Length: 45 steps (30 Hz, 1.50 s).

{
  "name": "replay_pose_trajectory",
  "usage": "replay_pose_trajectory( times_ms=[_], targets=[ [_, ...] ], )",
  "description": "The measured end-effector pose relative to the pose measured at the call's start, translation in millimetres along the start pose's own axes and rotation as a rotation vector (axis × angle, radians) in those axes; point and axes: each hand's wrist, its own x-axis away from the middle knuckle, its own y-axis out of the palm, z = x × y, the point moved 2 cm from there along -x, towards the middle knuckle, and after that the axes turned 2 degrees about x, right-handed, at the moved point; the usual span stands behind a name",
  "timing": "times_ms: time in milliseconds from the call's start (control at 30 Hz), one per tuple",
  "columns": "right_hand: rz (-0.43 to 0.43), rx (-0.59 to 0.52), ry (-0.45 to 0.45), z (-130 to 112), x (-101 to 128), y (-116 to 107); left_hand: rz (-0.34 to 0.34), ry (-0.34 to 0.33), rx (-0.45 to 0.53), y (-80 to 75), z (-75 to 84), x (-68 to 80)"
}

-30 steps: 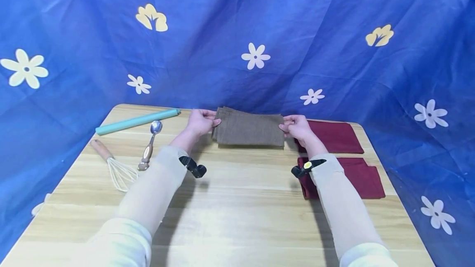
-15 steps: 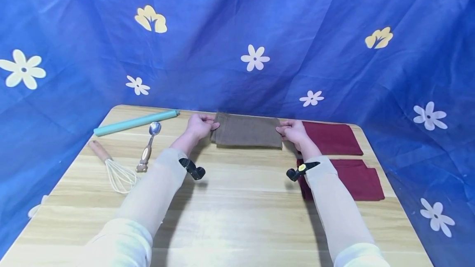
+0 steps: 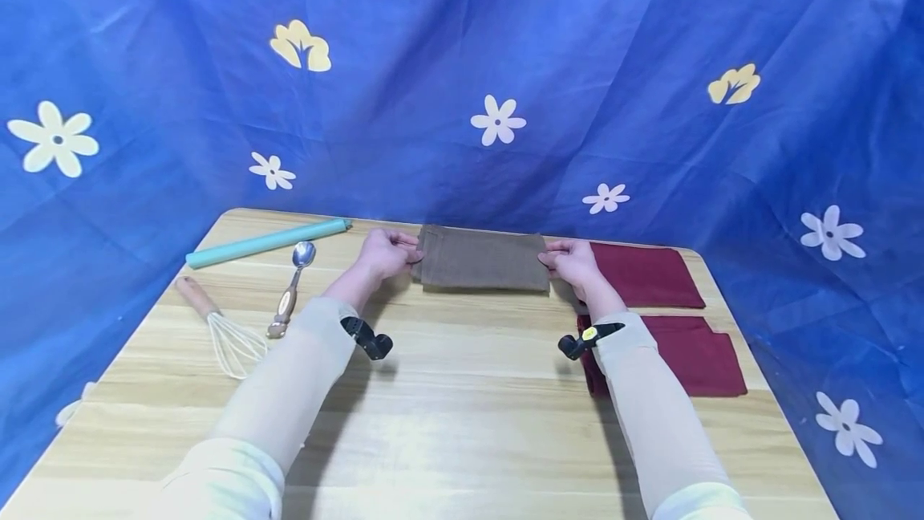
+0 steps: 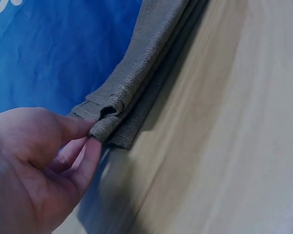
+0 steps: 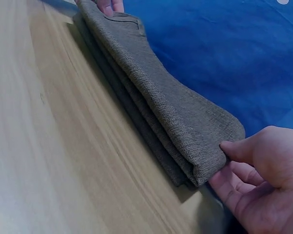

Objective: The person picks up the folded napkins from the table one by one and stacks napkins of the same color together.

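From the head camera, a folded brown cloth (image 3: 482, 258) lies at the far edge of the wooden table (image 3: 462, 424), close against the blue flowered backdrop (image 3: 462, 62). The left hand (image 3: 384, 253) holds the cloth's left end and the right hand (image 3: 573, 263) holds its right end, both arms in pale sleeves with a small black clip at each wrist. Just right of the brown cloth lies a folded dark red cloth (image 3: 646, 274), and a second dark red cloth (image 3: 693, 351) lies nearer the person, partly hidden by the right forearm. On the left side of the table are a teal rolling pin (image 3: 267, 242), a spoon with a wooden handle (image 3: 292, 289) and a whisk with a wooden handle (image 3: 220, 329), all well apart from the brown cloth. In the left wrist view, the left hand (image 4: 34, 165) pinches a corner of the brown cloth (image 4: 146, 73) between thumb and curled fingers (image 4: 88, 158); the folded layers are slightly parted at that corner and the rest of the cloth lies on the table (image 4: 224, 146). In the right wrist view, the right hand (image 5: 263, 180) pinches the rounded folded end of the brown cloth (image 5: 156, 102), thumb on top and fingers (image 5: 229, 187) beneath, the end lifted a little off the table (image 5: 49, 161); at the far end, the left hand's fingertips (image 5: 110, 6) are on the cloth.
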Motion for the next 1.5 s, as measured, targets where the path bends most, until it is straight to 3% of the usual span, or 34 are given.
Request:
replay_pose_trajectory(
  times_ms=[400, 733, 1000, 1233, 1500],
  targets=[
    [0.028, -0.037, -0.031, -2.8, -3.2, 3.9, 0.021, -0.007, -0.012, -1.7, 4.6, -9.3],
    [0.054, 0.025, 0.007, -2.5, -1.4, 8.2, 0.049, -0.011, -0.062, -4.0, 1.3, -9.6],
    [0.030, 0.034, -0.006, -4.8, 1.6, 6.1, -0.006, -0.038, -0.029, -5.4, -1.9, -7.4],
    [0.062, 0.066, -0.011, -3.9, 2.4, 5.4, 0.001, -0.012, -0.069, -4.4, -0.6, -6.6],
    [0.095, 0.068, 0.025, 3.6, 2.6, 8.2, 0.022, -0.014, -0.159, -2.6, -11.3, -5.9]
  ],
)
